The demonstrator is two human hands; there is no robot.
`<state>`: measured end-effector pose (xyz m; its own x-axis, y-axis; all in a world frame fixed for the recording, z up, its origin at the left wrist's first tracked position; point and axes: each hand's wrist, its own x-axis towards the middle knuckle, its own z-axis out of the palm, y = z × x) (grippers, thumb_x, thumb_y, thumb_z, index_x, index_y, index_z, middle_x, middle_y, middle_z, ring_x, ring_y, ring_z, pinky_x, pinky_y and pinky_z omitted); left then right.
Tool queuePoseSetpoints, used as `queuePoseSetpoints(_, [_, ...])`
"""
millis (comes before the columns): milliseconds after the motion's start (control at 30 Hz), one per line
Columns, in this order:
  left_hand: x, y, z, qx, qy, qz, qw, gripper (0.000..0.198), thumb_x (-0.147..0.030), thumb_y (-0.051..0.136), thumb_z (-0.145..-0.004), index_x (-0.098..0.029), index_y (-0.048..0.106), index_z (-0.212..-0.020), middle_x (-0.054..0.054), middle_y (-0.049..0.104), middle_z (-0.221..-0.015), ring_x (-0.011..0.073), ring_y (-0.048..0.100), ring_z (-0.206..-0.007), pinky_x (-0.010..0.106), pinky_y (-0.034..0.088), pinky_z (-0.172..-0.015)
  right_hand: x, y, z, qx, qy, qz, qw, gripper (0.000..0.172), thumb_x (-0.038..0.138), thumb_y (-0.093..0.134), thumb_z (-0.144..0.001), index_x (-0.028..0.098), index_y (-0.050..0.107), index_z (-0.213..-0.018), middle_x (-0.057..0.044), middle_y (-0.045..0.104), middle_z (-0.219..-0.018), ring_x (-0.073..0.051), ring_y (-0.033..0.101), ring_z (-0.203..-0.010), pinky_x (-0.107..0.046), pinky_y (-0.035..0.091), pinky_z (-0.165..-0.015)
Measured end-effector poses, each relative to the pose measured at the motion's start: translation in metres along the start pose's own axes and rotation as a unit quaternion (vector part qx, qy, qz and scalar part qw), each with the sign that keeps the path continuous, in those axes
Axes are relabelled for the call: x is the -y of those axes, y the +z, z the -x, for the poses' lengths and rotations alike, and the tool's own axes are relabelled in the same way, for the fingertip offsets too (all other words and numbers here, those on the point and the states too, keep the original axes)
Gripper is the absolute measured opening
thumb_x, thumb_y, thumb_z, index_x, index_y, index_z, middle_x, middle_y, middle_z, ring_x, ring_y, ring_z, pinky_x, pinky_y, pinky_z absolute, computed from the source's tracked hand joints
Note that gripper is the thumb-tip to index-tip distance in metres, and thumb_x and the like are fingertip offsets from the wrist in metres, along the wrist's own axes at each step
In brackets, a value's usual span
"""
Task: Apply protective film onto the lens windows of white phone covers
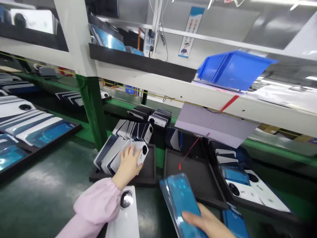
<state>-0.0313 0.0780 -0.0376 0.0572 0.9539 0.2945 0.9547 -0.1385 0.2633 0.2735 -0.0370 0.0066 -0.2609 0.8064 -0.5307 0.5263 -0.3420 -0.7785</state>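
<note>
Two hands on unbranded phone covers, no readable writing.

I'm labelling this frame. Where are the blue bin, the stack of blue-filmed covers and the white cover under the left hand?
blue bin (235, 69), head view, front wall.
blue-filmed stack (179, 198), head view, top sheet.
white cover (141, 152), head view, camera end.

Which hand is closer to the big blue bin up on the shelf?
Right. The right hand sits below the blue bin, holding blue-filmed covers; the left hand is farther left.
</note>
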Motion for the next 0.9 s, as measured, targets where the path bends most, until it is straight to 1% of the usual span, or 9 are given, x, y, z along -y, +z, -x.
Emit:
queuePoseSetpoints(67, [-0.001, 0.005, -0.006, 0.013, 0.018, -0.018, 1.000, 0.044, -0.029, 0.070, -0.094, -0.020, 0.057, -0.136, 0.012, 0.049, -0.149, 0.0372, 0.045, -0.138, 0.064, 0.036, -0.111, 0.042, 0.019, -0.047, -0.056, 0.000, 0.011, 0.998, 0.026, 0.033, 0.063, -0.100, 0.014, 0.066, -0.117, -0.007, 0.072, -0.111, -0.025, 0.070, -0.102, -0.047, 0.056, -0.093])
queuePoseSetpoints(167, [0.003, 0.006, -0.010, 0.023, 0.027, -0.028, 0.999, 0.038, -0.027, 0.068, -0.095, -0.018, 0.060, -0.131, 0.012, 0.053, -0.146, 0.0355, 0.049, -0.135, 0.063, 0.038, -0.111, 0.099, 0.030, -0.115, -0.171, 0.014, 0.084, 0.982, 0.028, 0.029, 0.067, -0.097, 0.016, 0.064, -0.121, -0.009, 0.067, -0.124, -0.027, 0.066, -0.110, -0.049, 0.054, -0.094])
queuePoseSetpoints(233, [0.008, 0.005, -0.012, 0.028, 0.033, -0.022, 0.999, 0.036, -0.027, 0.067, -0.096, -0.018, 0.061, -0.130, 0.012, 0.055, -0.144, 0.0345, 0.050, -0.134, 0.061, 0.039, -0.111, 0.124, 0.035, -0.147, -0.218, 0.043, 0.144, 0.964, 0.031, 0.028, 0.069, -0.096, 0.017, 0.063, -0.124, -0.010, 0.064, -0.128, -0.028, 0.064, -0.113, -0.050, 0.054, -0.095])
queuePoseSetpoints(300, [0.013, 0.004, -0.012, 0.036, 0.040, -0.012, 0.998, 0.034, -0.028, 0.067, -0.097, -0.017, 0.062, -0.129, 0.012, 0.058, -0.141, 0.0334, 0.053, -0.132, 0.060, 0.041, -0.110, 0.140, 0.045, -0.166, -0.243, 0.068, 0.196, 0.948, 0.033, 0.029, 0.068, -0.096, 0.018, 0.061, -0.127, -0.010, 0.063, -0.130, -0.028, 0.064, -0.113, -0.049, 0.054, -0.094])
queuePoseSetpoints(433, [0.016, 0.004, -0.011, 0.052, 0.051, -0.001, 0.997, 0.033, -0.029, 0.067, -0.097, -0.016, 0.063, -0.127, 0.012, 0.059, -0.141, 0.0331, 0.053, -0.132, 0.059, 0.041, -0.110, 0.157, 0.081, -0.181, -0.284, 0.107, 0.269, 0.914, 0.036, 0.028, 0.067, -0.097, 0.019, 0.059, -0.131, -0.011, 0.061, -0.133, -0.027, 0.064, -0.113, -0.049, 0.054, -0.095])
queuePoseSetpoints(533, [0.013, 0.004, -0.009, 0.062, 0.053, 0.000, 0.997, 0.035, -0.027, 0.067, -0.097, -0.016, 0.062, -0.129, 0.012, 0.057, -0.144, 0.0341, 0.051, -0.134, 0.061, 0.040, -0.111, 0.164, 0.108, -0.187, -0.336, 0.127, 0.295, 0.885, 0.040, 0.030, 0.066, -0.098, 0.018, 0.056, -0.135, -0.011, 0.061, -0.133, -0.028, 0.065, -0.111, -0.050, 0.056, -0.093])
queuePoseSetpoints(667, [0.013, 0.000, -0.009, 0.080, 0.077, 0.017, 0.994, 0.033, -0.026, 0.066, -0.098, -0.016, 0.062, -0.129, 0.012, 0.059, -0.141, 0.0329, 0.054, -0.131, 0.059, 0.043, -0.109, 0.170, 0.130, -0.196, -0.395, 0.129, 0.303, 0.857, 0.038, 0.030, 0.062, -0.101, 0.017, 0.055, -0.136, -0.011, 0.064, -0.126, -0.025, 0.069, -0.102, -0.045, 0.059, -0.087])
queuePoseSetpoints(800, [0.024, -0.005, -0.013, 0.100, 0.108, 0.041, 0.988, 0.034, -0.026, 0.065, -0.098, -0.017, 0.061, -0.131, 0.012, 0.057, -0.143, 0.0328, 0.054, -0.131, 0.059, 0.044, -0.108, 0.173, 0.139, -0.208, -0.398, 0.112, 0.286, 0.865, 0.039, 0.030, 0.063, -0.100, 0.017, 0.054, -0.137, -0.012, 0.063, -0.128, -0.025, 0.068, -0.103, -0.045, 0.059, -0.087])
queuePoseSetpoints(900, [0.032, -0.008, -0.014, 0.123, 0.130, 0.058, 0.982, 0.038, -0.028, 0.065, -0.098, -0.018, 0.058, -0.134, 0.012, 0.055, -0.145, 0.0338, 0.052, -0.133, 0.060, 0.043, -0.109, 0.168, 0.129, -0.210, -0.349, 0.071, 0.256, 0.899, 0.043, 0.029, 0.064, -0.099, 0.018, 0.052, -0.139, -0.013, 0.059, -0.136, -0.028, 0.065, -0.110, -0.050, 0.057, -0.092])
